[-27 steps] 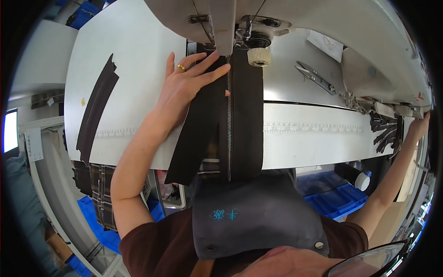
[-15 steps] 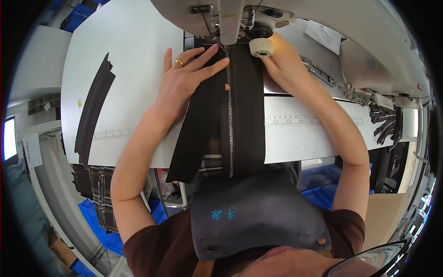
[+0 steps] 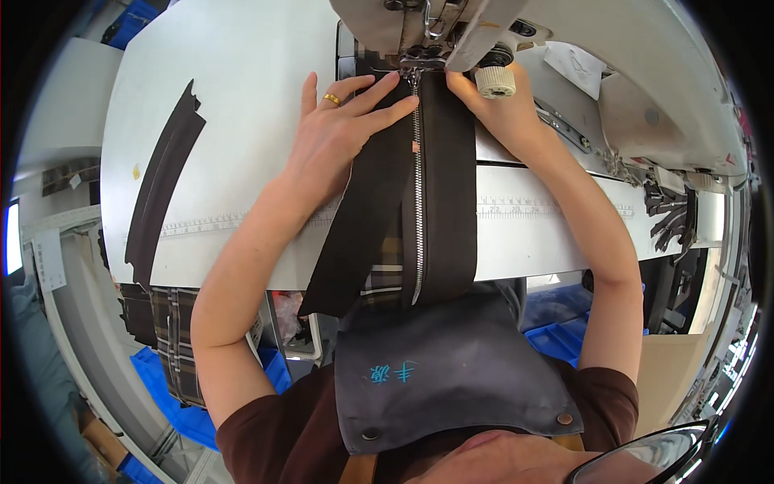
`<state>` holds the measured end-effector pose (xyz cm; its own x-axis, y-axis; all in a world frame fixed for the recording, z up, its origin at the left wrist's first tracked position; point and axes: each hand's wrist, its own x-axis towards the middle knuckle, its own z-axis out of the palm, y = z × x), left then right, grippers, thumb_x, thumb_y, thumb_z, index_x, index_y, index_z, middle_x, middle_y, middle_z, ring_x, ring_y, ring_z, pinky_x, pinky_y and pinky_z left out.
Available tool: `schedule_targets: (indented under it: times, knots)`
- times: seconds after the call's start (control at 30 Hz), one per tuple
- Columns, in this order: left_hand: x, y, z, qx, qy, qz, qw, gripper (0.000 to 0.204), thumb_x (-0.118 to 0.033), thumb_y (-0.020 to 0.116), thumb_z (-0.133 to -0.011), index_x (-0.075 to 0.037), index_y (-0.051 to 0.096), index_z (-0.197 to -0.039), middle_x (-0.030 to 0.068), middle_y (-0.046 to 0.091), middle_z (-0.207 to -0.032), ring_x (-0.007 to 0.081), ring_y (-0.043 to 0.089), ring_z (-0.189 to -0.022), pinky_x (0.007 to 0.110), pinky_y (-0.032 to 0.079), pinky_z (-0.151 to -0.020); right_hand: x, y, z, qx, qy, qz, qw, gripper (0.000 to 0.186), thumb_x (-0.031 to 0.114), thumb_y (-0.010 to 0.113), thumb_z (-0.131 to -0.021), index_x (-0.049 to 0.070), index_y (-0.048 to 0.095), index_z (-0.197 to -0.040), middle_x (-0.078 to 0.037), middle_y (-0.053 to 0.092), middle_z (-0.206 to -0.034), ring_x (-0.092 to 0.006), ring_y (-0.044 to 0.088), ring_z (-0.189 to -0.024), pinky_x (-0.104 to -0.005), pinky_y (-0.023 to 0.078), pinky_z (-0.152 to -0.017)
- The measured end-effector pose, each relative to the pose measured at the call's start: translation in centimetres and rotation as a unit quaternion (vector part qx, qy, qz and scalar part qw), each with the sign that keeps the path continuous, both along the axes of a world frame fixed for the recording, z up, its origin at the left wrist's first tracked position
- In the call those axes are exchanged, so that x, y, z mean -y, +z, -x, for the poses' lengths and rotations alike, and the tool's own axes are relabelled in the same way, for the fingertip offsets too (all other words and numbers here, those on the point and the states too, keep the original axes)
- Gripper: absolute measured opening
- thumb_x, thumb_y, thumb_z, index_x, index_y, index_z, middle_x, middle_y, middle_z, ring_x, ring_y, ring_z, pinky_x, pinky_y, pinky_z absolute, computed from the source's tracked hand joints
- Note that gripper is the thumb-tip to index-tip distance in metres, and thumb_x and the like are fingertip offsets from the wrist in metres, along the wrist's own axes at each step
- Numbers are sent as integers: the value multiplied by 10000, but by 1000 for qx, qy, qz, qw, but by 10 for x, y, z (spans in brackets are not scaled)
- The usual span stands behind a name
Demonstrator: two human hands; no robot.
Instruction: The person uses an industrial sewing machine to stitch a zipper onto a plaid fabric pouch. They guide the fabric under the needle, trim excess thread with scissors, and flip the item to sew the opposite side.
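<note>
The long dark-brown cloth (image 3: 447, 194) with silver metal zipper (image 3: 418, 194) is touched by ringed left hand (image 3: 343, 129) at eleven o'clock, bare right hand (image 3: 509, 114) at one.

Right hand (image 3: 508, 113): partly hidden behind the cream knob (image 3: 496, 82); its grip cannot be made out. Sewing machine (image 3: 653, 56): cut off by the far edge. Dark fabric (image 3: 451, 185): far end hidden beneath the sewing machine. Plaid cloth (image 3: 383, 278), centre: largely covered by the dark fabric. Pink spot (image 3: 415, 147) at the zipper (image 3: 418, 202): too small to be identified. Scissors (image 3: 567, 129): blade end covered by the right hand. Ruler scale (image 3: 516, 207): interrupted by the left arm (image 3: 262, 242). Glasses (image 3: 653, 452): cut off by the near edge.
</note>
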<state>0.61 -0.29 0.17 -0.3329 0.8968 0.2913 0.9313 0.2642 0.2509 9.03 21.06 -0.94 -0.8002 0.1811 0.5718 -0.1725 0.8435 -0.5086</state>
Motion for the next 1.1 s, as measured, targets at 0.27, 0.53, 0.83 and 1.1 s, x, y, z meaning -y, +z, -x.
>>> schedule_targets:
  times: [0.27,0.53,0.83,1.1]
  knots:
    - [0,-3,3,-4,-1,5,1000,579,-61,637,-732,-289,564,-1259,3,502,-1361,240,458,-1231,590,167,-1077,9,-7,18,149,11,155,977,223,206,604,-843,16,642,-953,-80,658,-876,-171,585,-829,-297,459,-762]
    - [1,-5,4,-4,1,-1,1000,619,-2,632,-714,-287,566,-1259,13,509,-1355,249,461,-1229,589,172,-1073,15,-28,25,-3,-32,38,999,138,178,696,-681,46,666,-707,-128,643,-706,-323,613,-740,-398,504,-687]
    - [-1,1,1,3,-6,0,1000,613,-12,647,-710,-274,569,-1258,22,511,-1352,257,464,-1225,596,177,-1070,5,0,-2,3,-67,-80,994,171,195,673,-717,44,643,-791,-115,615,-728,-300,605,-684,-399,471,-576]
    - [0,0,3,2,-4,8,1000,611,-4,645,-710,-272,572,-1254,13,509,-1354,255,461,-1227,604,181,-1067,17,11,-2,65,1,194,979,252,237,670,-815,-10,626,-827,-97,632,-682,-199,619,-600,-303,446,-525]
